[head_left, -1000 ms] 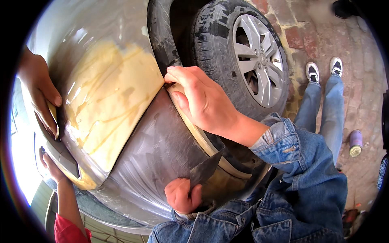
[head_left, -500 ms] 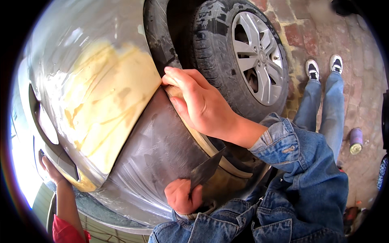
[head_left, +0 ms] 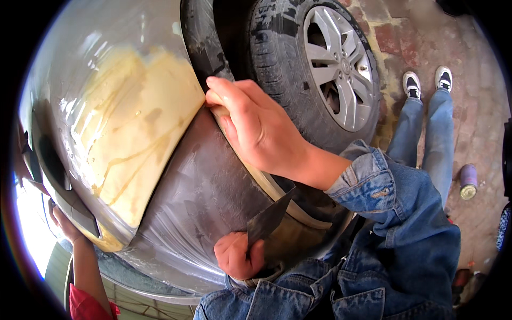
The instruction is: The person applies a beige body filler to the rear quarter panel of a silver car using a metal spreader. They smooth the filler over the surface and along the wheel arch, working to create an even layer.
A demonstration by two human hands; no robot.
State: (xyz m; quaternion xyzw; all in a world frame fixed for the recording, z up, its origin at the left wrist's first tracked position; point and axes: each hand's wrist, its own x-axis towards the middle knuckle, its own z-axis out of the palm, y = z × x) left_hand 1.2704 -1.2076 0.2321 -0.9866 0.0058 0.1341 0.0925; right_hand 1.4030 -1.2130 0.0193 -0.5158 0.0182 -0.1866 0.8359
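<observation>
A silver car panel (head_left: 106,42) carries a large cream-yellow patch of filler (head_left: 149,122) with wet streaks. Below a dark seam lies a dull grey, scuffed panel (head_left: 208,165). My right hand (head_left: 261,128) is at the wheel-arch edge, where seam and arch meet. Its fingers are bent together and their tips press there; anything under them is hidden. A yellowish strip (head_left: 261,184) runs along the arch from beneath that hand. My left hand (head_left: 237,256) is closed around a dark, thin sheet of sandpaper (head_left: 269,218), held upright in front of the grey panel.
A wheel (head_left: 341,69) with a silver rim stands just beyond my right hand. Another person's hand (head_left: 65,224), red-sleeved, touches the car at far left. A purple can (head_left: 468,181) stands on the brick paving (head_left: 480,106). My shoes (head_left: 426,82) are at upper right.
My right hand has shifted slightly up and left along the panel edge. The car appears a little further left in the view. My left hand still grips the sandpaper.
</observation>
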